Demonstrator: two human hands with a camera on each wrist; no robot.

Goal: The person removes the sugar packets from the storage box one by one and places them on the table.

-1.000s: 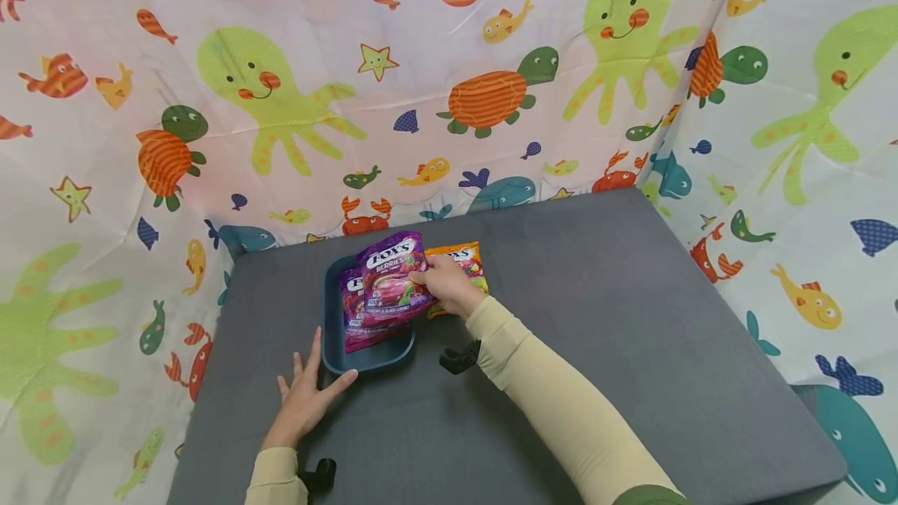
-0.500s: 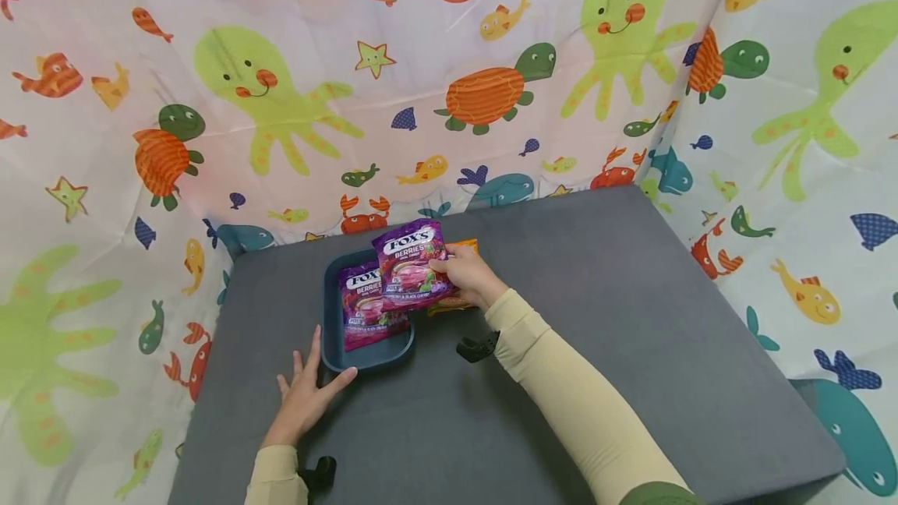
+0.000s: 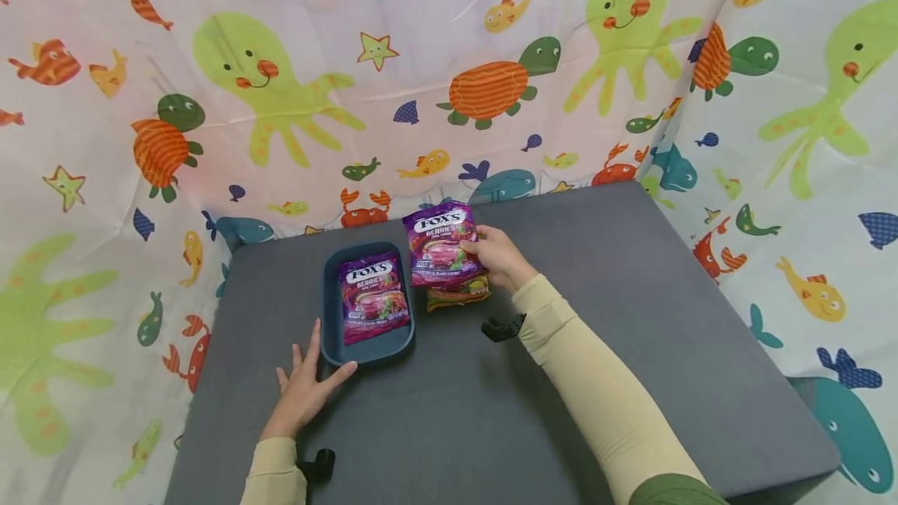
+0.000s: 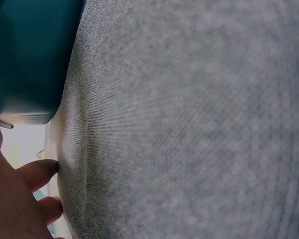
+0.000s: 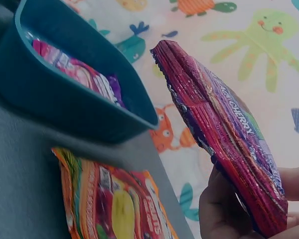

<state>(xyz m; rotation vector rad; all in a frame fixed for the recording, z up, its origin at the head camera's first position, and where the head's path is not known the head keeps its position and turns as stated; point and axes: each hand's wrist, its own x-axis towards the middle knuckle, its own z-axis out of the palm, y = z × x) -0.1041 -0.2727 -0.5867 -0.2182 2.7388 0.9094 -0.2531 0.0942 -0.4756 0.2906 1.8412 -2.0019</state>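
The purple bag [image 3: 440,248] was held up just right of the tray [image 3: 382,361].
Fingers of the right hand [image 3: 501,256] pinched the bag's right edge, so it lay to their left, off the table [image 3: 575,271] and above the orange bag [image 3: 463,294]. The tray, long axis running near to far, held a second bag [image 3: 375,298]; the left hand [image 3: 302,396], fingers spread, was nearer, at its near-left corner, contact unclear.

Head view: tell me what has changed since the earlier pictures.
The right hand carried the held candy bag rightward from over the blue tray; it now hides most of the orange bag, and the tray's purple bag shows in full. The grip held on. The left hand and tray stayed put.
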